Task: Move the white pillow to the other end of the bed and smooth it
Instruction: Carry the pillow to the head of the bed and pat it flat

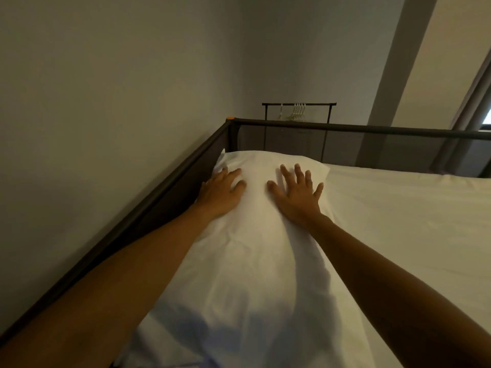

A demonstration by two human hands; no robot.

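The white pillow (255, 235) lies lengthwise on the bed's white sheet (411, 235), along the left rail, its far end near the corner of the frame. My left hand (221, 193) rests flat on the pillow's left side near the far end, fingers slightly spread. My right hand (296, 192) presses flat on the pillow's upper right part, fingers wide apart. Neither hand grips anything. Both forearms stretch forward over the pillow, and its near end is in shadow.
A dark metal bed rail (159, 187) runs along the left against the wall, and another rail (372, 127) with mesh crosses the far end. Beyond it stands a clothes rack (299, 104) with several hangers. A window edge (486, 115) shows at the right.
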